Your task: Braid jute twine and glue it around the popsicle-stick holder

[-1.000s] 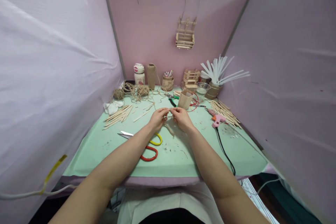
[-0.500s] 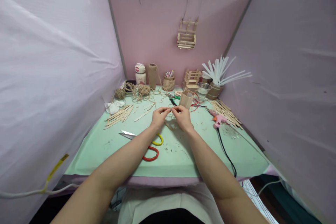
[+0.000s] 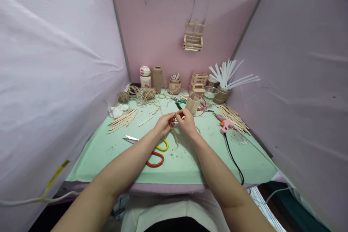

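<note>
My left hand (image 3: pixel 164 124) and my right hand (image 3: pixel 185 122) meet fingertip to fingertip above the middle of the green mat (image 3: pixel 108 152). Both are pinched on a thin piece of jute twine (image 3: pixel 175 136) whose end hangs down between them toward the mat. A small cup made of craft sticks (image 3: pixel 193 103) stands just beyond my right hand. Scissors with one yellow and one red handle (image 3: pixel 152 150) lie under my left forearm.
A pink glue gun (image 3: pixel 224 124) with a black cord lies to the right beside a pile of craft sticks (image 3: pixel 233 116). More sticks (image 3: pixel 123 119) lie at left. Twine bundles (image 3: pixel 144 94), jars, green pliers (image 3: pixel 178 102) and a jar of white sticks (image 3: pixel 224 83) line the back. Fabric walls enclose three sides.
My hands have drawn closer together, so the twine that was stretched between them is now pinched at one spot, with its end hanging lower.
</note>
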{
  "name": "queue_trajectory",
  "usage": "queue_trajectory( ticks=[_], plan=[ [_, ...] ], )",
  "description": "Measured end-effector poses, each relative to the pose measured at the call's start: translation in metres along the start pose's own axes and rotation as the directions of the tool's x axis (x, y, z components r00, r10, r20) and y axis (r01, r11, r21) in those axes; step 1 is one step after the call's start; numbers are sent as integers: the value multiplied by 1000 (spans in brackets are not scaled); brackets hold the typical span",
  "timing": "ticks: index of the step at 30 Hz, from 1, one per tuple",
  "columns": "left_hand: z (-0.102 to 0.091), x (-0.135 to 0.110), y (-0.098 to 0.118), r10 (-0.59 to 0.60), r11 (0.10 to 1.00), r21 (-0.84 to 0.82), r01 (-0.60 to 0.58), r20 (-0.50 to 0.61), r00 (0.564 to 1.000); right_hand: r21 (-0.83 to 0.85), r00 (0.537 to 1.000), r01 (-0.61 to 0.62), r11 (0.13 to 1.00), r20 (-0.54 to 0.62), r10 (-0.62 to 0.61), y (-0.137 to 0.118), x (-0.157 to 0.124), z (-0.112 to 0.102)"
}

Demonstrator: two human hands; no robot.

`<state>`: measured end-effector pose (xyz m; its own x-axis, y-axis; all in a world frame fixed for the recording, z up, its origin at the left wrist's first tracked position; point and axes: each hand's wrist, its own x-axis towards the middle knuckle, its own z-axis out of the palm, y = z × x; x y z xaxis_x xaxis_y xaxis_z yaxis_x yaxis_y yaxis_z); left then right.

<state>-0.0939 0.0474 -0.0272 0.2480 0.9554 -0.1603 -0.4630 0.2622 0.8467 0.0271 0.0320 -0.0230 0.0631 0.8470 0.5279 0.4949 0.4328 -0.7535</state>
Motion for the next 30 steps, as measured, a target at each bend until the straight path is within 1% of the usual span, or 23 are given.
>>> queue_trajectory(
  ticks=[2, 4, 6, 8, 11, 14, 17, 20, 23, 27, 28, 30],
  plan=[
    [0, -1, -2, 120, 990, 81, -117, -37, 992, 29, 998, -64, 998, 14, 63, 2, 2, -1],
    [-1, -1, -4, 205, 965, 180, -192, -61, 977, 92, 992, -118, 989, 48, 114, 3, 3, -3],
    [-1, 0, -5, 254, 935, 266, -233, -48, 966, 146, 987, -150, 978, 76, 140, 4, 4, -4],
    [-1, 0, -4, 283, 902, 345, -261, -15, 959, 155, 987, -157, 975, 65, 149, 3, 5, -5],
    [1, -2, -2, 289, 831, 488, -269, 36, 957, 102, 990, -139, 985, 9, 139, 2, 5, -5],
    [5, -6, 0, 296, 745, 603, -285, 85, 951, 47, 992, -128, 991, -14, 128, 4, 5, -3],
    [7, -11, 2, 350, 686, 649, -330, 104, 931, 36, 988, -150, 988, -18, 151, 7, 4, -1],
    [9, -13, 3, 385, 637, 680, -364, 129, 914, 48, 979, -200, 979, -40, 202, 11, 4, 2],
    [10, -15, 1, 368, 602, 711, -363, 157, 917, 53, 956, -275, 960, -90, 279, 16, 5, 3],
    [12, -15, -3, 312, 586, 721, -370, 221, 924, 70, 895, -400, 914, -186, 406, 21, 9, 3],
    [12, -15, -3, 305, 591, 714, -376, 233, 923, 79, 888, -406, 911, -200, 413, 21, 10, 2],
    [12, -15, -4, 307, 605, 699, -381, 237, 922, 105, 896, -381, 918, -201, 395, 20, 11, -2]
  ],
)
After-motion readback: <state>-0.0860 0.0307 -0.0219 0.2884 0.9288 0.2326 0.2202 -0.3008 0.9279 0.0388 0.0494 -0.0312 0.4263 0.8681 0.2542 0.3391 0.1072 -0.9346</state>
